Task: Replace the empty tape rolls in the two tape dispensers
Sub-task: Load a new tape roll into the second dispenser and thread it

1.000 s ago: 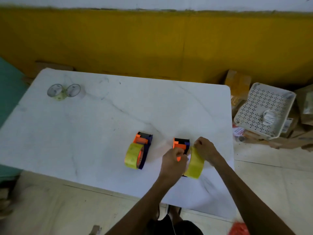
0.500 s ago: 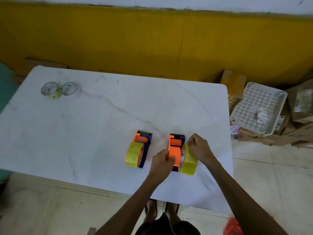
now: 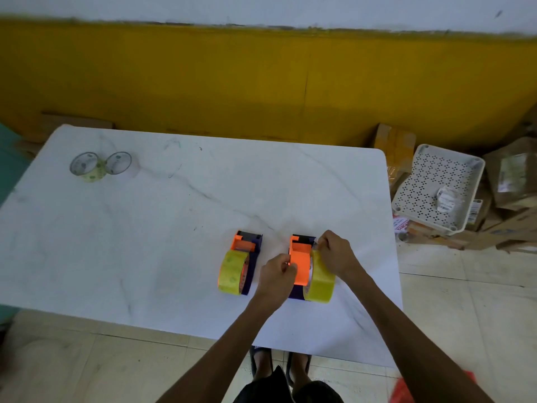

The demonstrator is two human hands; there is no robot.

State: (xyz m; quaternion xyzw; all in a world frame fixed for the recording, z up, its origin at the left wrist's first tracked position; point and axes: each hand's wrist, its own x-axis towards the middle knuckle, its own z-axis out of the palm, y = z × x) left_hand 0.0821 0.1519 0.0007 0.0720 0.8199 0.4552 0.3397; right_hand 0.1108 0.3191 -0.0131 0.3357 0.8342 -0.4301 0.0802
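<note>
Two orange-and-purple tape dispensers lie side by side on the white table [image 3: 145,228]. The left dispenser [image 3: 247,251] carries a yellowish tape roll [image 3: 232,271] and nobody touches it. My left hand [image 3: 277,279] pinches the orange plate of the right dispenser [image 3: 300,266] at its left side. My right hand [image 3: 334,253] grips the top of a yellowish tape roll [image 3: 319,283] that stands on edge against that dispenser's right side. Two empty clear tape cores [image 3: 100,165] lie at the far left of the table.
A white perforated plastic tray [image 3: 427,175] with a small wrapped object rests on cardboard boxes [image 3: 511,181] on the floor to the right. A yellow wall runs behind the table. The table's near edge is just in front of my feet.
The right dispenser was turned so its orange plate faces up, and the tape roll now sits closer against its right side. Both hands stayed on it. The camera view shifted slightly.
</note>
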